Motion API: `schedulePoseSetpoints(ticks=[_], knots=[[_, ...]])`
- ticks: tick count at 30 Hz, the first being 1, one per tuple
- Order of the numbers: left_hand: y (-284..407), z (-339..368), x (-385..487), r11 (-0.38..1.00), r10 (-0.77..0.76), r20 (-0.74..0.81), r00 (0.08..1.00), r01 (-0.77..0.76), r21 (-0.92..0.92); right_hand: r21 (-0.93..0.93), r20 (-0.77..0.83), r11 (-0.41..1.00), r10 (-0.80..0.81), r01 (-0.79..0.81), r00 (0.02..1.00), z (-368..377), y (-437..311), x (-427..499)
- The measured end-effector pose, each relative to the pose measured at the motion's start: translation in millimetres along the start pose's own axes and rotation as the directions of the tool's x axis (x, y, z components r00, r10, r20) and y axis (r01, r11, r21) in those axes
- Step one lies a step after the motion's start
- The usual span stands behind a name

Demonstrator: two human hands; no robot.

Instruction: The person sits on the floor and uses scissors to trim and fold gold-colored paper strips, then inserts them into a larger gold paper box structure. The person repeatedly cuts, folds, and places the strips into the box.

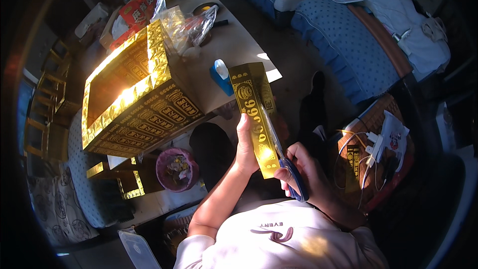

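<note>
My left hand (247, 149) grips a sheet of gold foil paper (248, 101) printed with dark characters and ornaments, its thumb lying on the printed face. In my right hand (304, 172) is a pair of scissors (292, 179) with dark blue handles. Their blades lie lengthwise along the paper, which is parted between a left strip and a right portion. Part of the right portion is hidden behind the blades. Beyond my left hand, a large open-topped box (145, 119) covered in gold foil paper sits at the table's near edge. A blue tape dispenser (223, 78) stands beside the paper's upper end.
Clear plastic bags (186, 26) and a red package (136, 11) crowd the table (239, 37). A pink lined waste bin (177, 170) stands below. On the right, a woven-top stool (351, 179) holds a power strip (374, 151) with cables. Blue patterned sofas (336, 41) lie beyond.
</note>
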State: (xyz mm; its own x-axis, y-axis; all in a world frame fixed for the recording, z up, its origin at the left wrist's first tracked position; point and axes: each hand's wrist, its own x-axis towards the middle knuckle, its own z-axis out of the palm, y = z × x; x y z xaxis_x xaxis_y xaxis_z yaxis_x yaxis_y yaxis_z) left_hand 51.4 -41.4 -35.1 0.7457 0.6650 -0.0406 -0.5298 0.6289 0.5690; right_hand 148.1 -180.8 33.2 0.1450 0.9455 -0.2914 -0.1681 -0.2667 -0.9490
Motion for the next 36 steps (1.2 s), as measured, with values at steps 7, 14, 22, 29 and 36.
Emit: schedulePoseSetpoints(ticks=[7,14,22,29,36], knots=[[1,-3,-1,0.999,-0.019,0.029,0.999,0.02,-0.038,0.146,0.091,0.989,0.019,-0.032,0.996,-7,10,0],[35,-11,-4,0.966,-0.085,0.16,0.983,0.042,0.257,0.179,0.432,0.982,-0.018,-0.066,0.902,-76,-24,-21],[52,-10,-5,0.943,-0.172,0.094,0.981,0.137,0.303,-0.301,0.378,0.935,0.299,-0.189,0.876,-111,-24,-43],[71,-14,-16,0.769,-0.519,0.073,0.852,0.427,0.475,-0.33,0.066,0.875,-0.353,0.354,0.933,-110,-31,-29],[76,10,-34,0.632,-0.704,0.117,0.7,0.543,0.553,-0.288,-0.082,0.902,-0.359,0.323,0.93,-90,-29,30]])
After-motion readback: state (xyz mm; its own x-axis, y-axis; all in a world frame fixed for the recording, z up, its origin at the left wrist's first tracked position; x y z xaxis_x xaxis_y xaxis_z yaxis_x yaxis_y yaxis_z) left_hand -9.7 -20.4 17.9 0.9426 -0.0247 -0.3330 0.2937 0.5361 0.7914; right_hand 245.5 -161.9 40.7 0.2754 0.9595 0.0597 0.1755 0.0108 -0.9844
